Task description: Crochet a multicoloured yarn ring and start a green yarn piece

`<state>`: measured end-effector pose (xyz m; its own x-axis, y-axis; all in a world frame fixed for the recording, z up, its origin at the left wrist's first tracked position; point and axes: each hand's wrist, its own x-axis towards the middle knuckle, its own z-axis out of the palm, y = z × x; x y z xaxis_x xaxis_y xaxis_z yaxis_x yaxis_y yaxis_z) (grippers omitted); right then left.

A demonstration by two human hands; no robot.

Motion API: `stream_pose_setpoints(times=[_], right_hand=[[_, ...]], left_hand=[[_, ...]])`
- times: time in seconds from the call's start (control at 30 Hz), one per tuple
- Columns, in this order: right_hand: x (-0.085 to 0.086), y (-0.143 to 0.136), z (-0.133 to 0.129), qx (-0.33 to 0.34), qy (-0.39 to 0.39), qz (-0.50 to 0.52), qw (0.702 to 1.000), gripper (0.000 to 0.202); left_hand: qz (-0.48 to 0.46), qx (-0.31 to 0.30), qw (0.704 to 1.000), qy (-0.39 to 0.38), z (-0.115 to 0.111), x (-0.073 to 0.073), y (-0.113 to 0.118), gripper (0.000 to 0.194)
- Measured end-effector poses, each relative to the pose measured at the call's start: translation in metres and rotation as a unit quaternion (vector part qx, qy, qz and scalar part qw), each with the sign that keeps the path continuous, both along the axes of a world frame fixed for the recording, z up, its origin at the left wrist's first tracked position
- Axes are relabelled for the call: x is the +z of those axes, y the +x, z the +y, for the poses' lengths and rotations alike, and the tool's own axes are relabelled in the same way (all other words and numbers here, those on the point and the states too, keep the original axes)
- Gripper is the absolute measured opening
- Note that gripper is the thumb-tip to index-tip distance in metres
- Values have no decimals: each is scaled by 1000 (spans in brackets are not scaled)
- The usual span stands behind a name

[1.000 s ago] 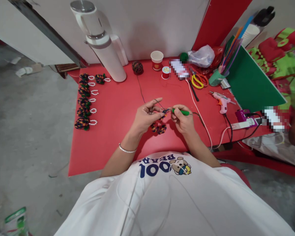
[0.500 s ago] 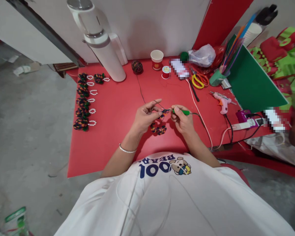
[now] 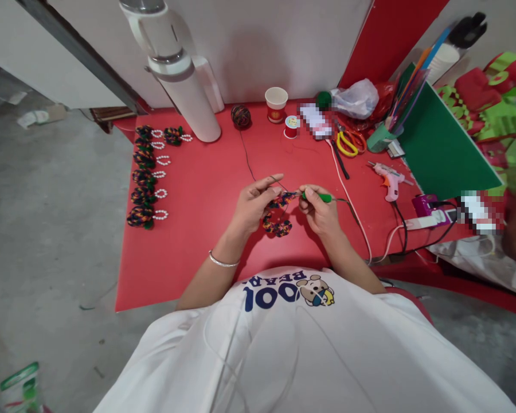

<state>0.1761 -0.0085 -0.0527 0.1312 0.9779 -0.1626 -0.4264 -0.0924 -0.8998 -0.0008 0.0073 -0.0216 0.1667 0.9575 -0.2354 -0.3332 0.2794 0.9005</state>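
Note:
Between my hands is a curled strip of multicolored crochet work (image 3: 277,228), dark with orange and red flecks. My left hand (image 3: 258,202) pinches its upper part, with the index finger stretched out and dark yarn running over it. My right hand (image 3: 320,209) is closed around the green handle of a crochet hook (image 3: 322,197), whose tip meets the work near my left fingertips. A strand leads from my left hand up to a ball of dark multicolored yarn (image 3: 241,116) at the back of the red table (image 3: 189,258).
Finished yarn pieces with white bead loops (image 3: 141,195) line the left edge. A white flask (image 3: 189,97), paper cup (image 3: 276,104), red thread spool (image 3: 291,127) and scissors (image 3: 347,143) stand or lie at the back. Rightward are a pink glue gun (image 3: 391,179) and a power strip (image 3: 430,219).
My left thumb has shifted back slightly, and more of the crochet strip shows between my hands. My right hand keeps nearly the same place with the hook.

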Motion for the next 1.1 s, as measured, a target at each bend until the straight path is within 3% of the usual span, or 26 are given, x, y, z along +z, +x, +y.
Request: stream_pose_setpoints(times=[0.23, 0.57, 1.1], right_hand=[[3, -2, 0, -11, -23, 16, 1000, 42], [3, -4, 0, -7, -31, 1, 999, 38], [5, -6, -1, -17, -30, -19, 999, 38]], left_hand=[[-3, -3, 1000, 11, -1, -2, -1, 54], [13, -18, 999, 35, 1, -16, -5, 69], [40, -19, 998, 37, 0, -16, -7, 76]])
